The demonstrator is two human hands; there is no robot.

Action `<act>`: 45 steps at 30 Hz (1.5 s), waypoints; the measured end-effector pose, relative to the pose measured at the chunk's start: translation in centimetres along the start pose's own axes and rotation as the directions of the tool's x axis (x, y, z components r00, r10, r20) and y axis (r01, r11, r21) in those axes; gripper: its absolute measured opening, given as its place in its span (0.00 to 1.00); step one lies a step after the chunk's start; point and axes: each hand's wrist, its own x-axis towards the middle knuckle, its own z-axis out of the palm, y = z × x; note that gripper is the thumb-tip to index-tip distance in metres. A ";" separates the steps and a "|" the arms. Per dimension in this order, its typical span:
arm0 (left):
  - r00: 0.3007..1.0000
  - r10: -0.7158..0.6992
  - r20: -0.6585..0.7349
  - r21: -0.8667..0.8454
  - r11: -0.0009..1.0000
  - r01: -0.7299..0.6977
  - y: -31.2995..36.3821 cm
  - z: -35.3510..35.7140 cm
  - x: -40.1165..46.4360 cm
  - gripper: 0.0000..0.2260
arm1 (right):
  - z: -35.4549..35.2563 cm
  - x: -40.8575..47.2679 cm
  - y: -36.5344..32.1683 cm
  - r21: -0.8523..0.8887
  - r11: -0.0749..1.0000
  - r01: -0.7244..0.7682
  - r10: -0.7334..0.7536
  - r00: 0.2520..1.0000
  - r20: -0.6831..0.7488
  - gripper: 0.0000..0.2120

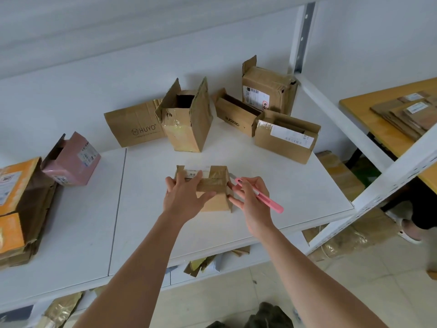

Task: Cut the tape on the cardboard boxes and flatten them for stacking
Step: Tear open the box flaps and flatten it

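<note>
The small taped brown cardboard box (pixel 212 185) sat near the front edge of the white tabletop (pixel 272 185), close enough to work on. The left hand (pixel 183 197) lay over its top, fingers curled round the edge — apparently steadying it. The right hand (pixel 250 200) pinched a slim pink box cutter (pixel 260 196) like a pen, blade meeting the box's right corner, presumably at the tape.

Small taped cardboard box (pixel 212 185) on white shelf (pixel 283 197), gripped at its near-left side by left hand (pixel 183 200). Right hand (pixel 250 197) just right of it, holding pink cutter (pixel 262 197), blade tip at the box's upper right corner. Behind the box: five opened cartons.
</note>
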 end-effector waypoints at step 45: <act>0.996 0.033 0.084 0.022 0.999 -0.035 -0.4 -0.3 0.1 0.27 | -2.3 -0.4 -1.2 -0.478 0.782 0.399 -0.275 0.910 0.310 0.07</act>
